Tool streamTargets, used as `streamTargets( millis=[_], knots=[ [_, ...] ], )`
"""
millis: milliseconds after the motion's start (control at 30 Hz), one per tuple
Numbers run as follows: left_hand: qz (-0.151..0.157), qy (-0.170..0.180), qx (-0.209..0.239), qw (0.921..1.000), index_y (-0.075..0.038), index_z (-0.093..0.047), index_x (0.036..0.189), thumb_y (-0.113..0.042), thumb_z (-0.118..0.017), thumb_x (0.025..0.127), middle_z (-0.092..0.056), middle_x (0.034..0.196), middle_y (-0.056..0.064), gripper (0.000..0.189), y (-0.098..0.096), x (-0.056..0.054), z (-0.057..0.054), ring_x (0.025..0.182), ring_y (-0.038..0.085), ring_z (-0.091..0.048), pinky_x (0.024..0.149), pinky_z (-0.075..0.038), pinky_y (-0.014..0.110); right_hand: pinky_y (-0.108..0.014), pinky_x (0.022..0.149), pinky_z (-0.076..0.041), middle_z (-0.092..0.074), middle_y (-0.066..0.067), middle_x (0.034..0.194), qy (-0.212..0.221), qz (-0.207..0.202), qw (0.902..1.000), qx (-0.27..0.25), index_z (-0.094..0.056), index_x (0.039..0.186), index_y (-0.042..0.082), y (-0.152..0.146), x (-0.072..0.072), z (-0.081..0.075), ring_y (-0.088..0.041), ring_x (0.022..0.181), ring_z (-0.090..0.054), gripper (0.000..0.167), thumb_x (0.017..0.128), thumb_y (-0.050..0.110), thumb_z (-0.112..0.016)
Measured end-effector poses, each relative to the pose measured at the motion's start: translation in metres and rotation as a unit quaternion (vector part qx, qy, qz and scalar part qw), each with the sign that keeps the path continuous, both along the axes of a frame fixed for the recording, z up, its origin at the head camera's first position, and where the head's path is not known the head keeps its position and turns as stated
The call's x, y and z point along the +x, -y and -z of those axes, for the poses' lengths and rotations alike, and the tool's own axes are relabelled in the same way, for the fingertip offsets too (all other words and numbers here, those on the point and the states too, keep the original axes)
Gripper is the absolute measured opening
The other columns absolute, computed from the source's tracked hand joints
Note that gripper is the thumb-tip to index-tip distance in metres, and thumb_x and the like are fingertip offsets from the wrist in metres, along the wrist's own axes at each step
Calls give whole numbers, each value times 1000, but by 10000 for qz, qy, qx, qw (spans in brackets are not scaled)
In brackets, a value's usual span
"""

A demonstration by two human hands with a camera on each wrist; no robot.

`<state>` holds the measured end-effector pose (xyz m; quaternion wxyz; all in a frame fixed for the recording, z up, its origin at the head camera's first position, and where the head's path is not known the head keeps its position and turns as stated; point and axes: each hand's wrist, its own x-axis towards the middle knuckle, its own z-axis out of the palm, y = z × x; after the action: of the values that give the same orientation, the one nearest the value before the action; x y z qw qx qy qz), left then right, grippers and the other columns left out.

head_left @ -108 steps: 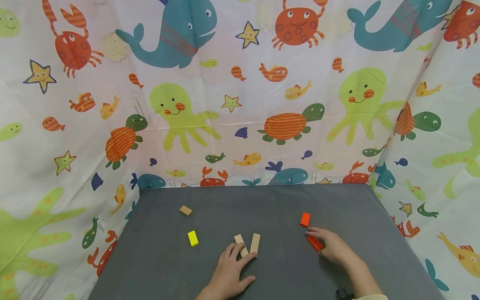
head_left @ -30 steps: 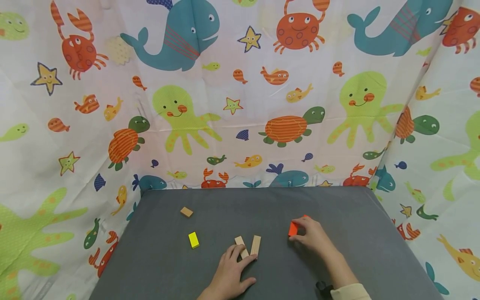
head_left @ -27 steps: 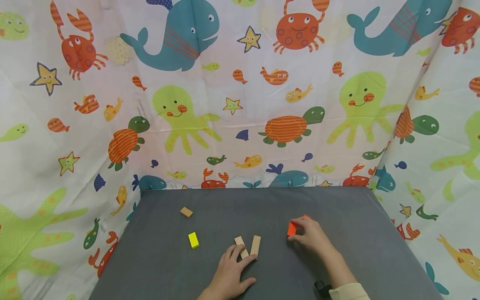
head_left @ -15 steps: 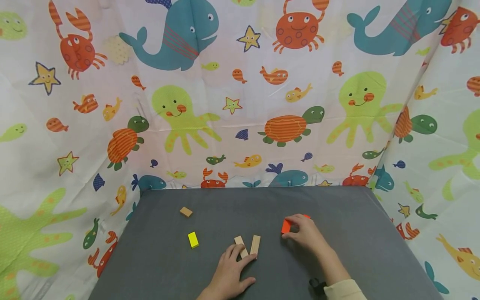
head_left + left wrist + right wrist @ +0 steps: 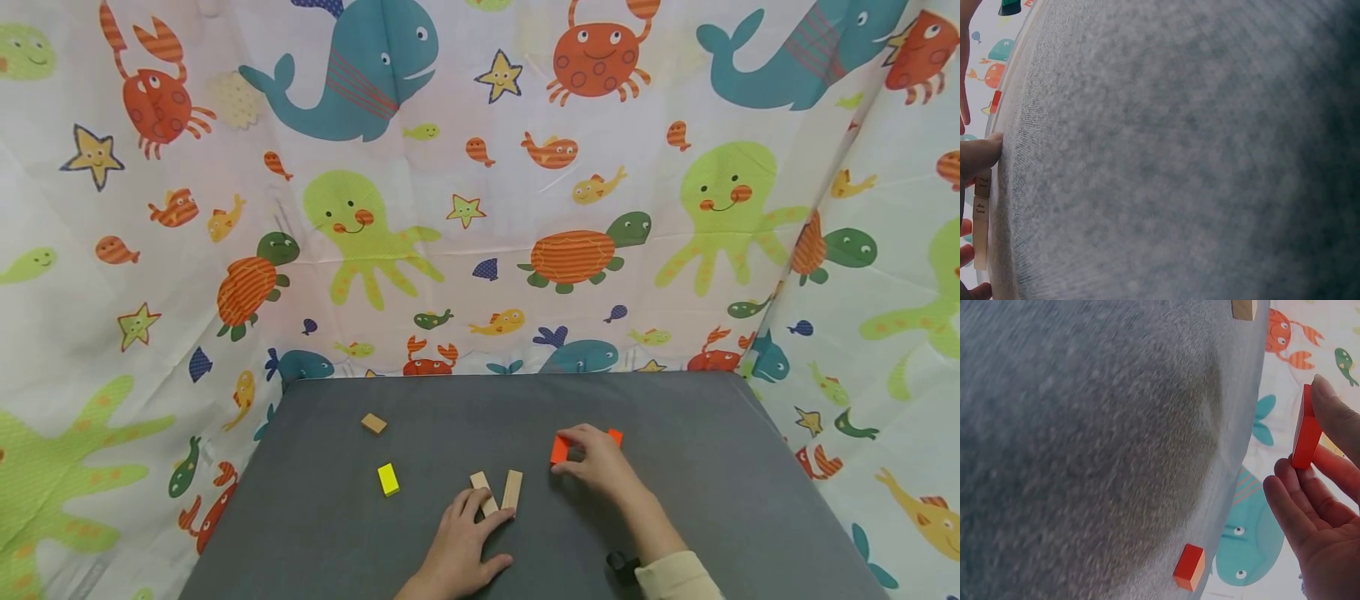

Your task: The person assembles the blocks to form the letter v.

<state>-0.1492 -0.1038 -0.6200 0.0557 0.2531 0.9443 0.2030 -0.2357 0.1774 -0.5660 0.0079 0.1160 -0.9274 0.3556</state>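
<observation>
My right hand (image 5: 600,467) pinches a red wooden block (image 5: 558,450) between thumb and fingers. The right wrist view shows that block (image 5: 1308,431) gripped near its ends, above the table. Behind the hand, a second red block (image 5: 616,437) lies partly covered. My left hand (image 5: 453,546) rests with spread fingers at two plain wooden blocks, the left one (image 5: 483,490) under its fingertips and the right one (image 5: 512,489) by the index fingertip. In the left wrist view these blocks carry printed numbers, one reading 43 (image 5: 980,234).
A yellow block (image 5: 387,480) lies left of the left hand, and a tan block (image 5: 373,423) farther back. The grey cloth-covered table (image 5: 450,417) ends against a curtain (image 5: 465,250) printed with sea animals. A black device (image 5: 622,567) sits at the right wrist.
The right hand has picked up the nearer red block from the table's right side and carried it leftward, past the other red block. The left hand has stayed in place.
</observation>
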Motion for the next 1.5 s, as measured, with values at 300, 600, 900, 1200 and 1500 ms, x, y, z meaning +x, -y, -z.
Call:
streamTargets(
  millis=[300, 600, 900, 1200, 1500],
  knots=[
    [-6, -28, -17, 10000, -45, -51, 144, -62, -70, 87, -41, 149, 3, 63, -2, 0, -1, 137, 31, -37, 103, -42, 62, -48, 93, -57, -67, -8, 121, 97, 11, 10000, -17, -69, 128, 6, 8, -1, -3, -27, 104, -67, 61, 74, 25, -91],
    [3, -59, -100, 9999, -46, -50, 145, -64, -69, 87, -40, 149, 3, 63, -3, -1, -1, 137, 31, -37, 104, -42, 63, -48, 91, -57, -67, -7, 119, 58, -10, 10000, -39, -70, 127, 7, 13, -3, 0, -26, 103, -67, 61, 74, 26, -91],
    [-27, -6, -167, 9999, -48, -49, 144, -64, -70, 86, -40, 149, 2, 64, -5, -3, 2, 137, 30, -37, 104, -41, 62, -47, 91, -57, -67, -7, 120, 98, 11, 9999, -51, -70, 128, 8, 18, -5, 1, -26, 103, -68, 61, 73, 25, -92],
    [-23, -20, -86, 10000, -49, -49, 144, -64, -69, 86, -40, 149, 1, 63, -2, -3, 6, 137, 29, -37, 104, -42, 61, -46, 91, -58, -67, -6, 120, 177, -20, 9998, -102, -70, 126, 10, 27, -7, -2, -25, 103, -67, 61, 72, 26, -92],
    [-14, -190, 44, 9998, -45, -51, 144, -62, -70, 86, -41, 149, 3, 63, 0, 0, 5, 136, 30, -38, 103, -42, 62, -47, 91, -57, -68, -5, 118, 173, -13, 9997, -164, -70, 126, 11, 33, -8, 2, -26, 102, -67, 60, 72, 26, -92]
  ],
)
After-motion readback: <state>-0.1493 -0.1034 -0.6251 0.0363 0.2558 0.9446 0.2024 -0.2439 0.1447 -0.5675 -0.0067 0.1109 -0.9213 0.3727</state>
